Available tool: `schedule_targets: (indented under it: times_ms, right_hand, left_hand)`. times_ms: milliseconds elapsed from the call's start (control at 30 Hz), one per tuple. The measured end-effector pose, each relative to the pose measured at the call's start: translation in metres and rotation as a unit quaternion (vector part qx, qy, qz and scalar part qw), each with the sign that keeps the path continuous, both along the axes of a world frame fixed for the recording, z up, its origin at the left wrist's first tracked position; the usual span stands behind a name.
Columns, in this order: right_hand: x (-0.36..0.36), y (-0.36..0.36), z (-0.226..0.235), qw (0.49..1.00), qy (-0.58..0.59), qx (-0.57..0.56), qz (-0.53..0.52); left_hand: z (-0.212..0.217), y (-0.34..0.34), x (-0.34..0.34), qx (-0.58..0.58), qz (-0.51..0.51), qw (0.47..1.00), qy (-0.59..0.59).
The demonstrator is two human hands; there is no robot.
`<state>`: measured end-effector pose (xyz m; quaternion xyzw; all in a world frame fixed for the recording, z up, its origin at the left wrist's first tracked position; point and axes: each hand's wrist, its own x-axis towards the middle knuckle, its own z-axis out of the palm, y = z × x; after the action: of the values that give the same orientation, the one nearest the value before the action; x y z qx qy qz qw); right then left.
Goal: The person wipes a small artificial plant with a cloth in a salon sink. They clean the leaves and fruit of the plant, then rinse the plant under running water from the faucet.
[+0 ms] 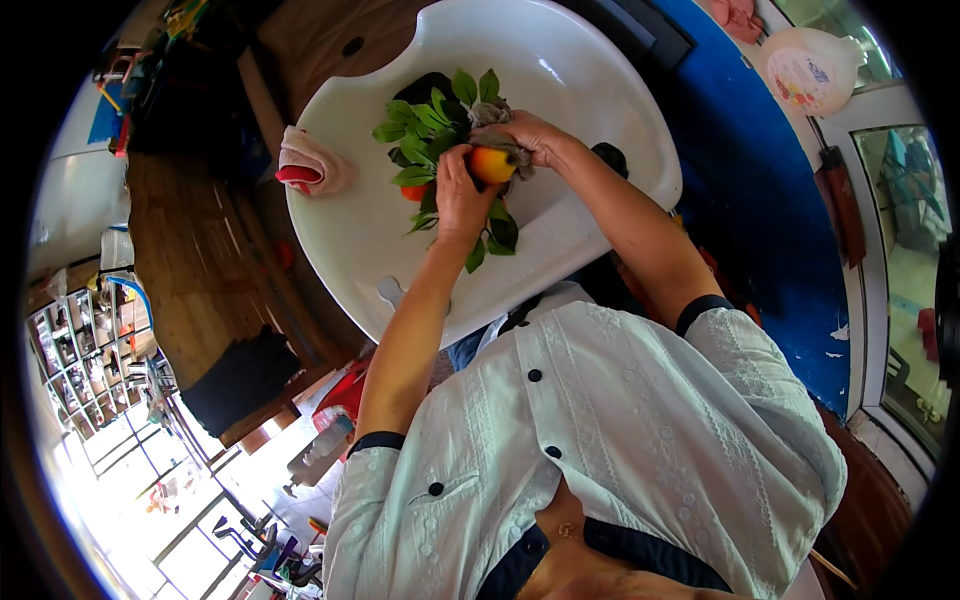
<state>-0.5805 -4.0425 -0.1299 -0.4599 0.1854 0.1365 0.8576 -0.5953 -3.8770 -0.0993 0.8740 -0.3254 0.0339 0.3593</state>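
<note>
My left hand (463, 198) is closed around an orange-yellow fruit (491, 165), fingers on its left side. The fruit is among a bunch of green leaves (420, 130) above the white basin. A crumpled grey cloth (521, 158) is in my right hand (533, 136), bunched against the fruit's right side. Part of a second, orange-red fruit (413, 192) shows between the leaves left of my left hand. How the fruits join the leaves is hidden.
The white basin (570, 215) surrounds my hands. A folded pink towel (310, 165) sits on its left rim, and a dark round piece (608, 158) lies inside, at right. Farther left is a wooden table (190, 270) with black cloth; a whitish jug (808, 70) stands at upper right.
</note>
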Motion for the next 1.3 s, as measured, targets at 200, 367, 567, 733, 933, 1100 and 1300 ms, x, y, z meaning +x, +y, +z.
schedule_targets:
  times_ms: [200,367,567,733,933,1100,1300]
  right_hand:
    - [-0.001,0.002,0.01,0.996,0.011,-0.038,-0.078]
    - [-0.018,0.003,0.036,0.997,-0.058,-0.058,0.002]
    - [-0.025,-0.029,0.019,0.994,-0.062,-0.081,0.044]
    - [-0.033,-0.026,0.029,0.989,-0.042,-0.116,0.081]
    - [-0.042,-0.01,0.032,0.97,-0.088,-0.181,0.133]
    - [-0.046,-0.026,0.035,0.969,-0.08,-0.225,0.062]
    - [-0.031,-0.066,0.109,0.951,-0.096,-0.192,-0.221]
  left_hand:
    - [0.003,0.0,0.0,0.006,-0.002,1.0,0.027]
    - [0.01,-0.008,-0.001,0.026,0.069,0.994,0.085]
    - [0.023,0.01,0.039,-0.055,-0.013,0.985,0.16]
    - [-0.006,0.07,0.132,-0.128,0.155,0.968,0.149]
    - [-0.022,0.022,0.152,-0.155,0.037,0.91,0.383]
    - [0.003,-0.02,0.131,-0.054,-0.09,0.872,0.479]
    - [-0.014,0.002,0.104,0.109,-0.138,0.955,0.239]
